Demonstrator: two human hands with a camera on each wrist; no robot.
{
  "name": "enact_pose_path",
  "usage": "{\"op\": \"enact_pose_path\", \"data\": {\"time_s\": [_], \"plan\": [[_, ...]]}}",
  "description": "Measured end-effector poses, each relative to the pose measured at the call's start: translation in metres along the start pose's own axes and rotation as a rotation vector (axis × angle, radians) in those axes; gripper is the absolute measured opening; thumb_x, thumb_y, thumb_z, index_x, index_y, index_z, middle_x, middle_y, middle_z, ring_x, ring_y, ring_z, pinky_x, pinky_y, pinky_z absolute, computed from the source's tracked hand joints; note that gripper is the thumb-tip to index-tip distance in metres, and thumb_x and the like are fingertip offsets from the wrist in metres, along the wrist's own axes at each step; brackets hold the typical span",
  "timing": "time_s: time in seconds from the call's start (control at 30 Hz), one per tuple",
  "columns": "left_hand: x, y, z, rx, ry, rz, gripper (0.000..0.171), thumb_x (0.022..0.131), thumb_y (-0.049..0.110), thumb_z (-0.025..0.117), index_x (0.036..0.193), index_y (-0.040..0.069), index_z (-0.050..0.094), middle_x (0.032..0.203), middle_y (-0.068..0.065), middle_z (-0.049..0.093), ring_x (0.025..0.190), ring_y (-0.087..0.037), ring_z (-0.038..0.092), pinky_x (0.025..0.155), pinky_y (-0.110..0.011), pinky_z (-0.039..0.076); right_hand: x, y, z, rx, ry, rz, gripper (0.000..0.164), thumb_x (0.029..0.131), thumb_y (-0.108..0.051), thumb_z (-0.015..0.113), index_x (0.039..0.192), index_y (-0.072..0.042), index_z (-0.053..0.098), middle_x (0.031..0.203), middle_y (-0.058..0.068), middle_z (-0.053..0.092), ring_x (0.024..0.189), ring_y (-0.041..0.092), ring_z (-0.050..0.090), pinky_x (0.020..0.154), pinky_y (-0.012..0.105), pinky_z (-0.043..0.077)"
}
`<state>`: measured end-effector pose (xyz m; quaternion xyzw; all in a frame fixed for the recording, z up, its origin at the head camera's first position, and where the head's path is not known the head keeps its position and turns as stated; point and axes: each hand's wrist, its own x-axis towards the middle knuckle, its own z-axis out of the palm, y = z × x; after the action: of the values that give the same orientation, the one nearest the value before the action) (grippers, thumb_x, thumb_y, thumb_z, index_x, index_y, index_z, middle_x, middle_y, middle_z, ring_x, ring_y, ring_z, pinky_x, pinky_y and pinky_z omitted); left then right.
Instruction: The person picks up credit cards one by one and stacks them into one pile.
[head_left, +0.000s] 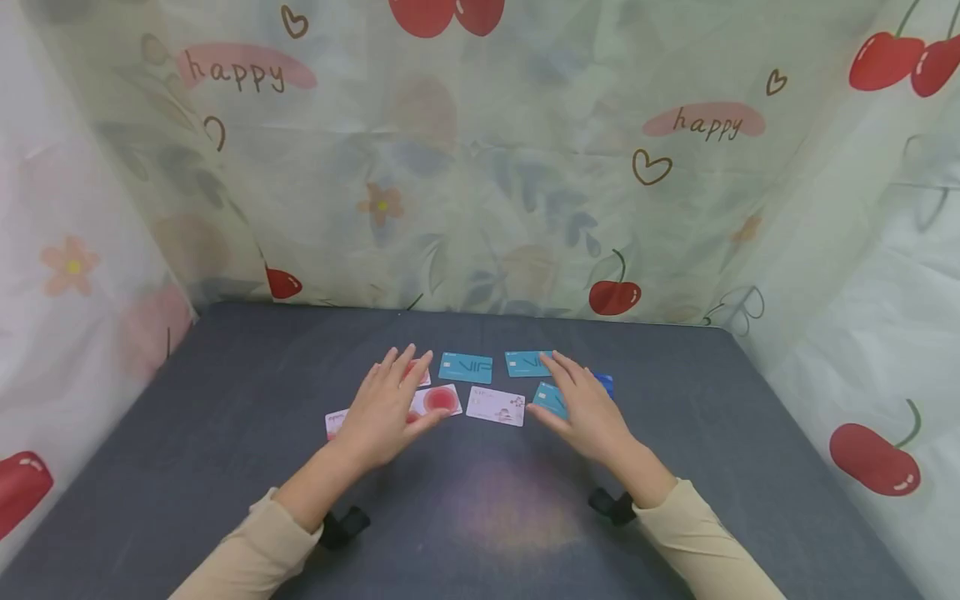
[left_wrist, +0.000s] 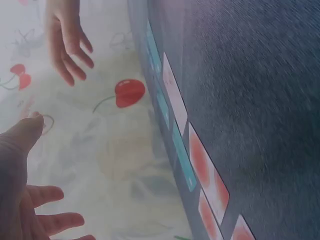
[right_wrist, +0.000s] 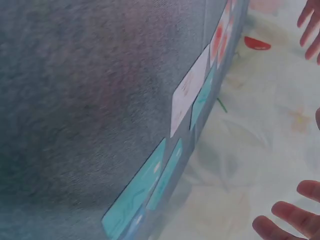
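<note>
Several plastic cards lie flat on the dark table. My left hand (head_left: 381,414) hovers over the left ones with fingers spread, holding nothing. Beneath and beside it are a pink card with red circles (head_left: 441,401), another red-patterned card (head_left: 423,372) and a pink card (head_left: 335,422), all partly hidden. Between the hands lies a pale pink card (head_left: 496,407), with a teal VIP card (head_left: 466,367) behind it. My right hand (head_left: 587,410), also spread and holding nothing, hovers over a teal card (head_left: 551,399). Another teal VIP card (head_left: 523,363) and a dark blue card (head_left: 605,384) show past its fingers.
The dark grey table (head_left: 480,533) ends at a pale curtain (head_left: 480,208) printed with cherries and hearts. More of this cloth hangs at both sides. A black strap (head_left: 345,527) sits at the left wrist and another strap (head_left: 612,506) at the right.
</note>
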<state>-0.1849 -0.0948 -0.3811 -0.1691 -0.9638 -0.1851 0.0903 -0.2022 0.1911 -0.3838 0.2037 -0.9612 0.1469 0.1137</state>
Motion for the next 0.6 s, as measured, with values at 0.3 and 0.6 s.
{"op": "enact_pose_path", "data": {"time_s": [0.3, 0.6], "plan": [[0.007, 0.012, 0.011, -0.097, -0.007, 0.067, 0.07, 0.085, 0.048, 0.061, 0.141, 0.01, 0.04, 0.143, -0.013, 0.044, 0.132, -0.032, 0.041, 0.104, -0.05, 0.038, -0.009, 0.014, 0.002, 0.08, 0.013, 0.084, 0.068, 0.081, -0.04, 0.069, 0.136, -0.009, 0.045, 0.131, 0.012, 0.053, 0.12, 0.028, 0.052, 0.096, 0.047, 0.046], [0.019, 0.023, 0.028, -0.201, -0.076, 0.047, 0.062, 0.084, 0.042, 0.064, 0.136, 0.012, 0.046, 0.138, -0.01, 0.049, 0.128, -0.029, 0.047, 0.099, -0.049, 0.043, -0.016, 0.027, 0.012, 0.094, 0.037, 0.114, 0.063, 0.08, -0.034, 0.072, 0.131, -0.006, 0.05, 0.124, 0.015, 0.057, 0.113, 0.03, 0.056, 0.092, 0.048, 0.048]]}}
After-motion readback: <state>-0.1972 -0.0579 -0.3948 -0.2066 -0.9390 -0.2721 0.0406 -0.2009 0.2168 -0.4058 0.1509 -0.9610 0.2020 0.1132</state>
